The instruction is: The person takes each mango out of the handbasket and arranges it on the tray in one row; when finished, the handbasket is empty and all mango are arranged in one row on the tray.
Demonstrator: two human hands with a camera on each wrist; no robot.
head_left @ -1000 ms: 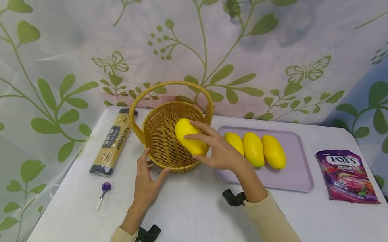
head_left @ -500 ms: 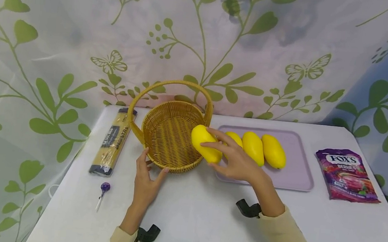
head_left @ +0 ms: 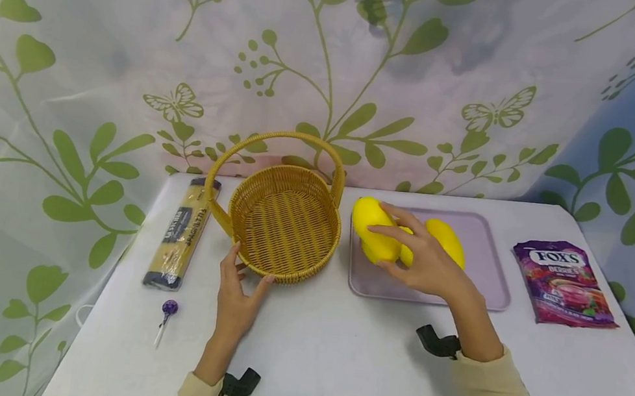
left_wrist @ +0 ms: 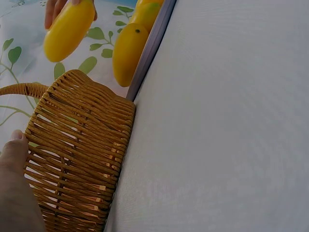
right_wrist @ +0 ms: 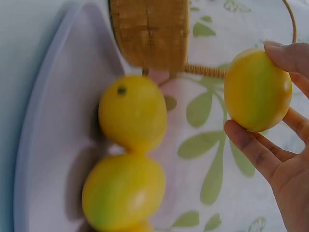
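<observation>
My right hand (head_left: 428,256) grips a yellow mango (head_left: 372,216) in thumb and fingers, raised over the left part of a pale purple tray (head_left: 483,289). Three more mangoes lie on that tray, partly hidden behind the hand; the rightmost mango (head_left: 445,240) shows best. In the right wrist view, the held mango (right_wrist: 258,90) is apart from the tray mangoes. A woven basket (head_left: 290,234) with an arched handle stands to the left, with only bare weave visible inside. Against its near-left rim rests my left hand (head_left: 238,300), thumb and fingers spread.
A spaghetti pack (head_left: 180,235) lies left of the basket, and a purple lollipop (head_left: 168,312) is nearer the front. On the far right lies a purple candy bag (head_left: 565,283). A patterned cloth (head_left: 399,103) hangs behind the white table (head_left: 328,362).
My right hand has carried the mango from over the basket's inside rightward to above the tray. My left hand has stayed at the basket's rim.
</observation>
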